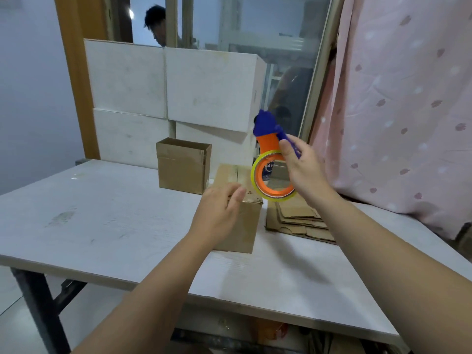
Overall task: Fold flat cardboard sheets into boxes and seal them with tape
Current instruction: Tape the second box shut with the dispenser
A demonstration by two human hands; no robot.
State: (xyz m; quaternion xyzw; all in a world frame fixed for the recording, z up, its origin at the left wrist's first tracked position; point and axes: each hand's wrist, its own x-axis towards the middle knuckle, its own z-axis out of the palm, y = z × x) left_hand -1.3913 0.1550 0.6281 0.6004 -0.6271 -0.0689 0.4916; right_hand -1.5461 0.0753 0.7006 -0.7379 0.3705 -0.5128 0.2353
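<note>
The right hand (304, 164) grips the orange-and-blue handheld tape dispenser (268, 145) with its fingers curled round the blue handle. It holds the yellowish roll in the air just above the far right corner of the closed brown cardboard box (246, 226). The left hand (217, 213) lies over the box's near top edge, fingers loose and apart; the blur hides whether it touches. The box sits on the white table (102, 226), beside a stack of flat brown cardboard sheets (298, 221).
</note>
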